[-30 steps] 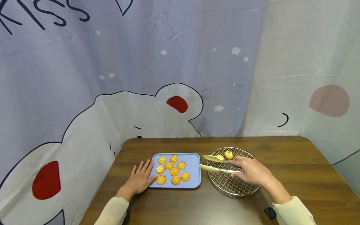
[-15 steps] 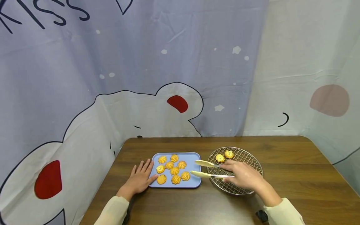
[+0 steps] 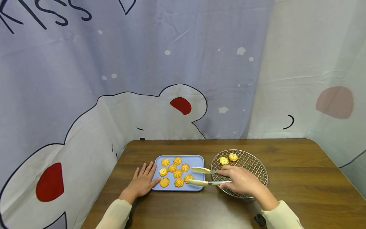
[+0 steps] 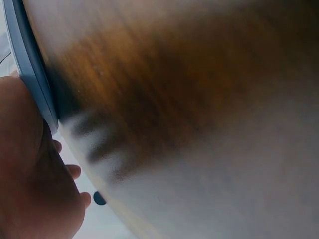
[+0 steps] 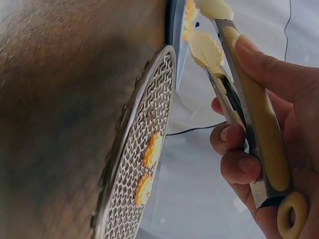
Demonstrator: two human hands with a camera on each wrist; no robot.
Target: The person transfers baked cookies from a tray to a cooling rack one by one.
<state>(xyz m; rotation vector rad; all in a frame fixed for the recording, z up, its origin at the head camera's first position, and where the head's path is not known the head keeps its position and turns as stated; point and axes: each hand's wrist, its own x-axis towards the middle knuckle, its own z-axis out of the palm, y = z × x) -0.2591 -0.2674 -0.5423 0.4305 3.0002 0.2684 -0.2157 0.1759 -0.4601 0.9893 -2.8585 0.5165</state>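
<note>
My right hand (image 3: 241,181) grips a pair of pale yellow tongs (image 5: 261,119), its thumb on one arm and fingers curled round the other. The tongs' tips are spread apart over the right part of a blue tray (image 3: 197,160), one tip overlapping a swirled cookie (image 3: 188,178). Nothing is between the tips. My left hand (image 3: 141,183) lies with straight fingers along the tray's left edge, thumb at its rim. Several golden cookies (image 3: 178,173) lie on the tray. Under my right hand stands a round wire rack (image 3: 254,163), bearing two cookies (image 3: 228,158) near its far left rim.
Tray and rack stand side by side on a brown wooden table (image 3: 297,171), a narrow gap between them. A printed curtain (image 3: 223,73) hangs behind the table's far edge. A dark cable (image 3: 353,159) runs along the cloth at the right.
My right hand has moved left with the tongs, bringing their tips from the rack's left edge to over the tray. The rack's two cookies are now uncovered. My left hand has stayed put.
</note>
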